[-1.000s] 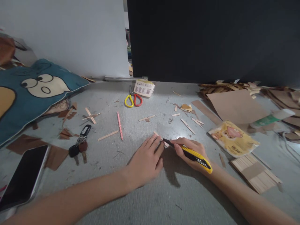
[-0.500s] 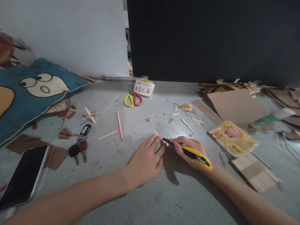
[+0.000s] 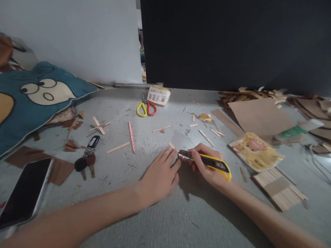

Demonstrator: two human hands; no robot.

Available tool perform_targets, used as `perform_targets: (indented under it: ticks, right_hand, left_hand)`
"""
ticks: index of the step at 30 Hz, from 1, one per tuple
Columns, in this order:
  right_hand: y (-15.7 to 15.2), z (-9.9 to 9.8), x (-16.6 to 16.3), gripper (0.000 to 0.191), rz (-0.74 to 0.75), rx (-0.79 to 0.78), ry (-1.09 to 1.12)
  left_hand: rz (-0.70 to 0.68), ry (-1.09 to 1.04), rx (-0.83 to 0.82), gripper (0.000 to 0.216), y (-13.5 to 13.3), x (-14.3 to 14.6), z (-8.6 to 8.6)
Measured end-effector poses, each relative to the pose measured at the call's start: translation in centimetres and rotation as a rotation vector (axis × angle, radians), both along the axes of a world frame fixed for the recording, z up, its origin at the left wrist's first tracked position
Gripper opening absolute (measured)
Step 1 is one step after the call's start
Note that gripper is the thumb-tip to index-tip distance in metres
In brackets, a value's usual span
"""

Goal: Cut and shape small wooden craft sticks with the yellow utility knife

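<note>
My right hand is closed around a yellow and black utility knife, its blade end pointing left toward my left fingertips. My left hand lies low on the table, its fingertips holding down a small wooden craft stick. One pale end of that stick shows beyond the fingers; the rest is covered. The knife's tip is at the stick beside my left fingers, and whether the blade touches the wood is too small to tell.
Cut stick pieces and a pink striped stick lie beyond my hands. Scissors are at the back. Keys and a phone are left; a yellow packet, banded sticks and a glue tube are right.
The knife has rolled in my right hand and tilted flatter, showing more of its black side. My right fingers have shifted slightly upward. My left hand stays almost where it was.
</note>
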State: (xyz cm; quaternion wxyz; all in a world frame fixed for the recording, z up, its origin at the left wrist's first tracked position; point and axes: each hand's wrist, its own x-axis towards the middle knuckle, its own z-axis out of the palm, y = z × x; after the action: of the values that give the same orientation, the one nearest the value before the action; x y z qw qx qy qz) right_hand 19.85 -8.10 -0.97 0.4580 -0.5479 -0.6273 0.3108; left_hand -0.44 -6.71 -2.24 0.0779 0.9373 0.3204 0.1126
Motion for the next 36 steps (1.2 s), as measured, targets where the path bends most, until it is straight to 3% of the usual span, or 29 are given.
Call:
perform_targets:
  ticks: [21,36]
  right_hand:
    - [-0.4,-0.1,-0.3,0.038,-0.053,0.054,-0.094]
    - [0.0,0.2,-0.5,0.037,-0.073,-0.183,0.291]
  left_hand:
    - [0.036,0.059,0.034,0.057,0.4,-0.1,-0.3]
    - [0.002,0.180,0.045,0.056,0.6,0.4,0.7]
